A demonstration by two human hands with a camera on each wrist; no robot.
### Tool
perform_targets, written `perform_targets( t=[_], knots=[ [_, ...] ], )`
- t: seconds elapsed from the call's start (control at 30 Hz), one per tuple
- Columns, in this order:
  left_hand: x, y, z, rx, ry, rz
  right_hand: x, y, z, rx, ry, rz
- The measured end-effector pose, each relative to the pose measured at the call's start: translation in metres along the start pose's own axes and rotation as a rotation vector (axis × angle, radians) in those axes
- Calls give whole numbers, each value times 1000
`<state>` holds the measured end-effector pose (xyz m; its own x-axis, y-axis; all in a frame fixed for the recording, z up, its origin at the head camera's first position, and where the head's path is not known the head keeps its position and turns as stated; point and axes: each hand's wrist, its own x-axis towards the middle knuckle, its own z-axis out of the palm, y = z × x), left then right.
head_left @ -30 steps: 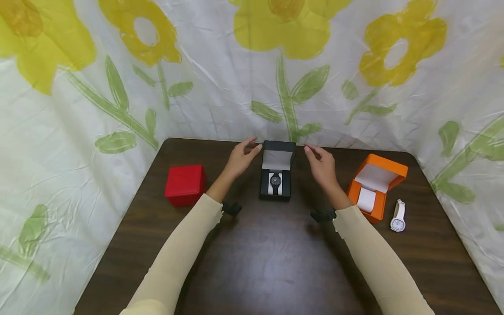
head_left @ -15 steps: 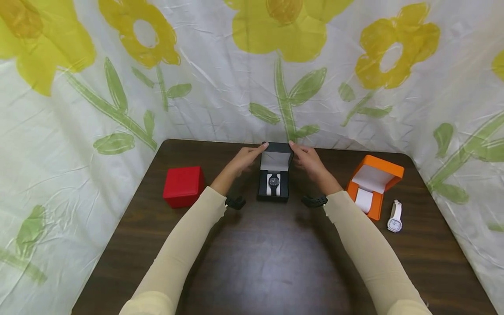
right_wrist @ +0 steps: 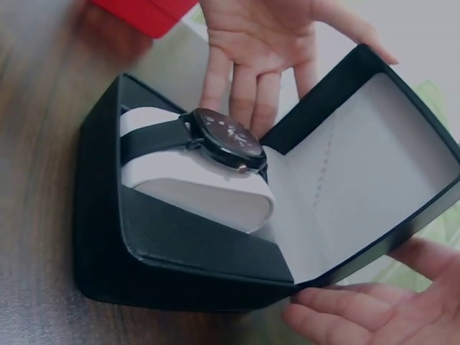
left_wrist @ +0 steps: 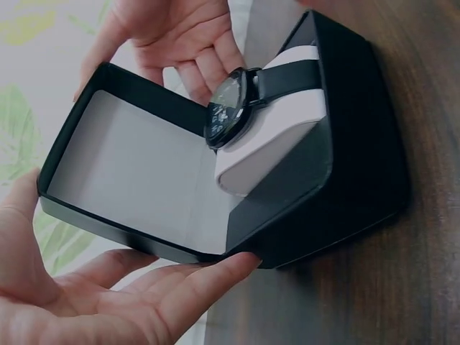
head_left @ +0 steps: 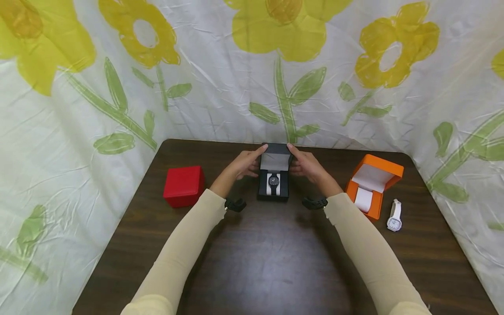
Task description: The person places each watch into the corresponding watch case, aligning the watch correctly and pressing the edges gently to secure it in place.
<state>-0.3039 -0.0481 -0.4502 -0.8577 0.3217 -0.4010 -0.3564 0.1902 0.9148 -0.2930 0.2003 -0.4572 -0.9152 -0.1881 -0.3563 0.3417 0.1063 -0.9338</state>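
Your left hand (head_left: 245, 164) and right hand (head_left: 309, 166) each pinch the raised lid (head_left: 274, 162) between thumb and fingers; the black box (head_left: 273, 198), black watch (head_left: 273, 180) inside, sits at the far middle of the bench (head_left: 267, 262), red box (head_left: 183, 186) left, orange box (head_left: 377, 205) right.

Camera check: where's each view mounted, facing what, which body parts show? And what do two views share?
Head: worn on the head, facing forward and down at the table; left hand, right hand, both sleeves show.
Left wrist: worn there, facing the black box from the left; left hand near, right beyond.
Right wrist: worn there, facing the box from the right, red box behind; right hand near, left beyond.
Shared: both wrist views show the watch.
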Motion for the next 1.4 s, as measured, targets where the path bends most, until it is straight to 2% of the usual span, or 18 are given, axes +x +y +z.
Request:
perform_targets(
  t=[0.2,0.3,0.5,0.6,0.73,0.87,0.97,1.03,1.27,1.4],
  knots=[
    [2,-7,0,-8,-11,24,0,3,-2,14,-42,-50],
    [1,-15,-1,-3,-62,74,0,5,-5,-3,-60,-66],
    [-9,-39,-8,165,-260,236,3,12,-5,-15,-47,-84],
    [-13,-50,-11,272,-294,294,3,14,-4,-7,-36,-100],
    [-14,-55,-12,479,-259,334,2,14,-3,24,-24,-118],
    [-16,-57,-14,683,-231,322,0,14,1,58,-25,-122],
    [-15,-62,-16,730,-205,323,1,15,3,62,-14,-131],
    [-13,-66,-17,728,-184,335,2,18,3,46,-2,-148],
    [-5,-72,-18,787,-154,414,2,25,4,33,50,-193],
    [-4,-73,-19,833,-135,434,1,28,4,15,59,-213]
  ],
)
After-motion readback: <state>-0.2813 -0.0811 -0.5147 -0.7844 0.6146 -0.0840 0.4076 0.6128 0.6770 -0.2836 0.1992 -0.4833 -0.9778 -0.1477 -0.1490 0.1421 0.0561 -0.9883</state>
